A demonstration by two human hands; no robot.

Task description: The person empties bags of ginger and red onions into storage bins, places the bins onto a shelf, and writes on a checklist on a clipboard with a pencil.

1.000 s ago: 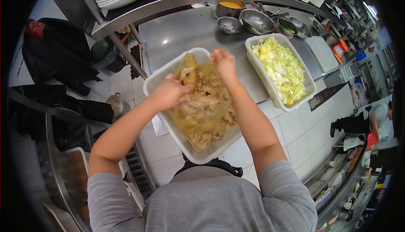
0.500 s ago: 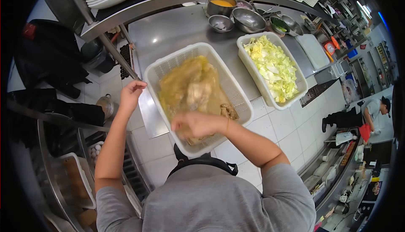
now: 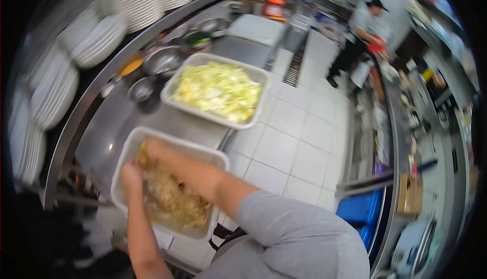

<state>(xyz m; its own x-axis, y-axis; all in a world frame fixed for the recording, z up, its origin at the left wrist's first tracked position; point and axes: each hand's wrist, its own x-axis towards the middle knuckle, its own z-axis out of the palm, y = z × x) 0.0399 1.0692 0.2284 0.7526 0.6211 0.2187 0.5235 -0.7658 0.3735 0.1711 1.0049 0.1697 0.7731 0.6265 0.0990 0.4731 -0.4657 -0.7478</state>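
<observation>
A white perforated plastic basket [image 3: 205, 153] stands at the near side of the steel counter, with a wet, yellow-brown mass of food [image 3: 172, 198], perhaps cooked meat, inside. My right hand [image 3: 154, 150] reaches across into its far left corner; blur and the food hide the fingers. Close by, at the left wall, is my left hand [image 3: 132, 173], its fingers curled in. Something yellowish shows between the two hands, too blurred to name. Beyond this basket, a second white tub [image 3: 256, 122] holds chopped pale-green cabbage [image 3: 218, 91].
Steel bowls [image 3: 162, 61] and an orange scale [image 3: 274, 8] stand farther along the steel counter [image 3: 101, 137]. White plates [image 3: 99, 41] are stacked on the shelf at left. Another person [image 3: 362, 33] stands across the tiled floor [image 3: 284, 147].
The view has swung to the right. My left hand has gone from the basket's outer rim to its inner left side, and my right hand from the near end to the far corner.
</observation>
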